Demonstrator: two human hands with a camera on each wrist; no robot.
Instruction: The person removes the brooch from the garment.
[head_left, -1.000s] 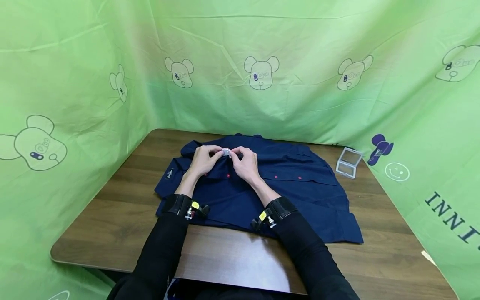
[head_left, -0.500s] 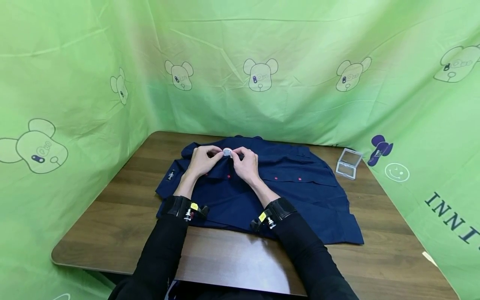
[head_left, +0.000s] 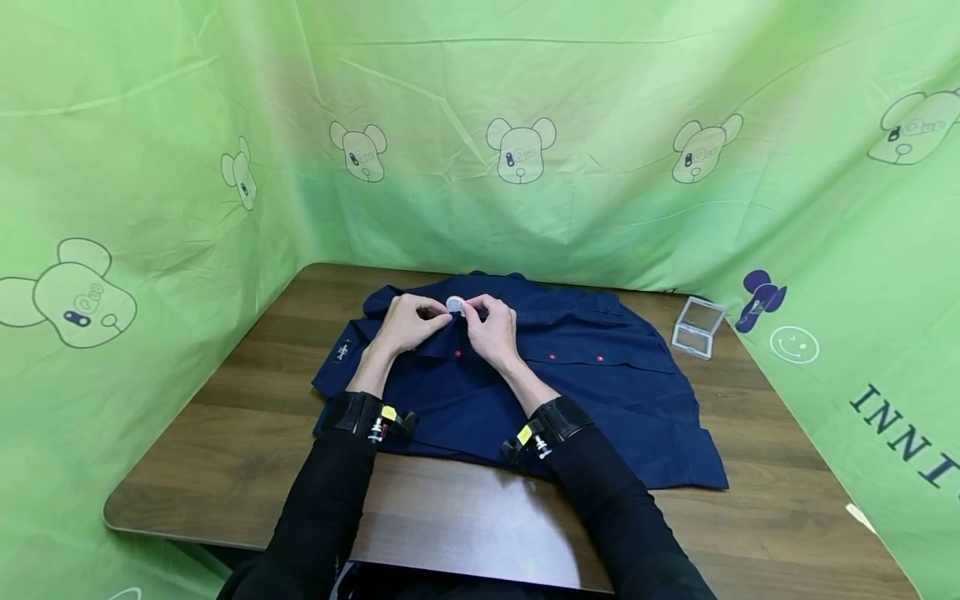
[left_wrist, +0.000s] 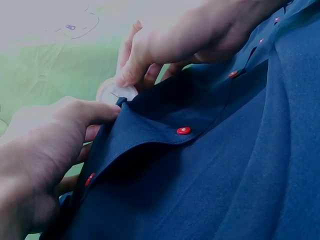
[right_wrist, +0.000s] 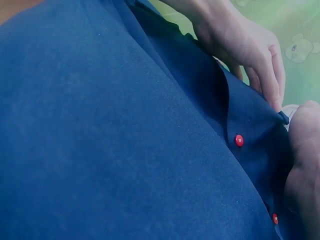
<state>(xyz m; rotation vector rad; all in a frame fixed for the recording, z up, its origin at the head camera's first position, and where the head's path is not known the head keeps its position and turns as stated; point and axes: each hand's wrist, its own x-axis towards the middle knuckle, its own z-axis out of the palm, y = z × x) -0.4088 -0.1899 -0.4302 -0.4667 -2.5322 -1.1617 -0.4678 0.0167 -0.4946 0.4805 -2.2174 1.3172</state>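
A navy shirt [head_left: 600, 400] with red buttons lies spread on the table. My right hand [head_left: 491, 329] pinches a round white pin badge [head_left: 454, 304] at its edge, above the raised front of the shirt. The left wrist view shows the badge [left_wrist: 107, 92] with its thin pin at a small peak of folded cloth. My left hand [head_left: 408, 323] holds that fold, its thumb at the peak and other fingers behind the cloth. In the right wrist view, the right hand [right_wrist: 305, 150] mostly covers the badge [right_wrist: 290, 111].
An open clear plastic case [head_left: 697, 327] stands to the right of the shirt on the wooden table [head_left: 225, 450]. A green printed curtain [head_left: 450, 217] hangs round the back and sides. A small white scrap [head_left: 858, 517] is at the right table edge.
The left index finger and thumb have drawn slightly apart and away from the badge, which shows more fully now. The right hand stays in place.
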